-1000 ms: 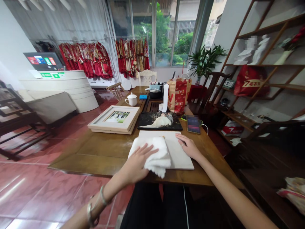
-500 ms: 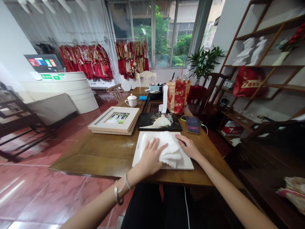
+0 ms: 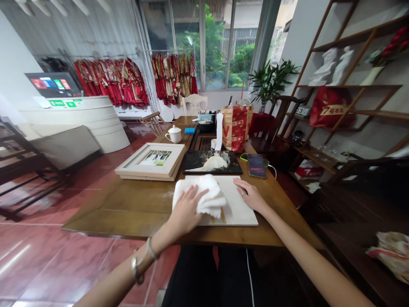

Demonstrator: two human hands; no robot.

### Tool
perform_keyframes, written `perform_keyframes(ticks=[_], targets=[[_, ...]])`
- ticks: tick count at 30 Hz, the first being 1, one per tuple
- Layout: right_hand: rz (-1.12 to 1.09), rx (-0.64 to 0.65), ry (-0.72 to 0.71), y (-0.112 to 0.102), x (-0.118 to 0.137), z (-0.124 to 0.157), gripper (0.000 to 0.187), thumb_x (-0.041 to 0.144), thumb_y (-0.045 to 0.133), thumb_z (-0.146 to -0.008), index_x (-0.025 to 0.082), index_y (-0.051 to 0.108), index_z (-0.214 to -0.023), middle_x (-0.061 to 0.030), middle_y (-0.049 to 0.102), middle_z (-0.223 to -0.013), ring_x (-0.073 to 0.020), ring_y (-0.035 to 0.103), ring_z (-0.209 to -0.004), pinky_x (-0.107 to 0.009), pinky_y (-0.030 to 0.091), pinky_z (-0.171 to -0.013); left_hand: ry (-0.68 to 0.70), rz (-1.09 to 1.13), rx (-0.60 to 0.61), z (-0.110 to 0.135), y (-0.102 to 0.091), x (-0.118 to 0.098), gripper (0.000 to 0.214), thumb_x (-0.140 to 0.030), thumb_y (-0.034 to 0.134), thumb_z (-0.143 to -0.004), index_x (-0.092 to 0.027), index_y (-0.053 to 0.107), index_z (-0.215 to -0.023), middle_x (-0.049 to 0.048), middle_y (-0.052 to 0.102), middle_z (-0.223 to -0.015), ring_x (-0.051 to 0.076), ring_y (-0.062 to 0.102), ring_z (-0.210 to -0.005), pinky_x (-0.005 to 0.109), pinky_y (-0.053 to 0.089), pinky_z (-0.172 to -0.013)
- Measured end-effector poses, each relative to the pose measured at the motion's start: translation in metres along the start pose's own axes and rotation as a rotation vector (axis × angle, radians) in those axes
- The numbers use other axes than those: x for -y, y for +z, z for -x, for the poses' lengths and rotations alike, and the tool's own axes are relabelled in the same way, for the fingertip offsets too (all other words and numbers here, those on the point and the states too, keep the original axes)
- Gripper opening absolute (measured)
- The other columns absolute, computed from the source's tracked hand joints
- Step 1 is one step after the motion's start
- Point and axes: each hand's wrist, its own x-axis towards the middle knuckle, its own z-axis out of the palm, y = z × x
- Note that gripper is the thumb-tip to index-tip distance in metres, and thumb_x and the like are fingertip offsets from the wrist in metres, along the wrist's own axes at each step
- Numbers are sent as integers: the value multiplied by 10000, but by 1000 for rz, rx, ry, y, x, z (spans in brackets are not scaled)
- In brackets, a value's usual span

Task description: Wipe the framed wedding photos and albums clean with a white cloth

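Note:
My left hand [image 3: 185, 212] lies flat with fingers spread on a crumpled white cloth [image 3: 204, 196], pressing it onto the left part of a flat white board [image 3: 239, 209]. The board lies on the wooden table [image 3: 137, 204] in front of me. My right hand [image 3: 251, 195] rests palm down on the board's right edge, fingers stretched out and holding it still. Just beyond the board lies a dark photo print [image 3: 211, 162], and to its left a pale wooden picture frame [image 3: 150, 160].
A phone [image 3: 257, 165] on a cable lies at the right of the table. Further back stand a white teapot [image 3: 174, 133], a red paper bag [image 3: 236, 127] and a tea tray. Wooden shelves rise on the right; red garments hang by the windows.
My left hand swept the cloth to the right across the board, then back to the left part. My right hand stayed on the board's right edge.

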Motion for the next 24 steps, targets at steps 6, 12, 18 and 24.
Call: perform_keyframes(ticks=[6,12,18,24], targets=[[12,2,1,-1,2,0,372,224,474,-858,182,693,-1156,-115,641,-1278,-262,558,-1238,-479,407,-1084,42,-37,-103,-74,-1,12,575,-211,468,-858,-174,414,-1430,160,427,-1468,355,337,-1391,545,253,-1124],[-5,21,-24,-4,1,-1,403,162,503,-793,221,704,-1137,-85,644,-1282,-259,550,-1247,-460,415,-1075,174,-24,-51,-68,10,-27,614,-222,530,-824,-247,418,-1427,112,430,-1472,324,321,-1404,523,236,-1145],[-14,8,-22,-3,2,0,367,209,484,-836,226,711,-1124,-89,653,-1267,-258,563,-1231,-477,404,-1085,249,-20,79,3,13,-51,782,-154,597,-696,-268,388,-1442,132,279,-1558,370,152,-1459,593,132,-1156],[-22,-4,-7,0,1,0,357,218,494,-848,234,701,-1139,-81,655,-1264,-254,558,-1237,-490,376,-1106,230,108,248,68,-4,-48,935,-68,518,-578,-362,347,-1449,23,187,-1602,310,136,-1470,574,149,-1168]])
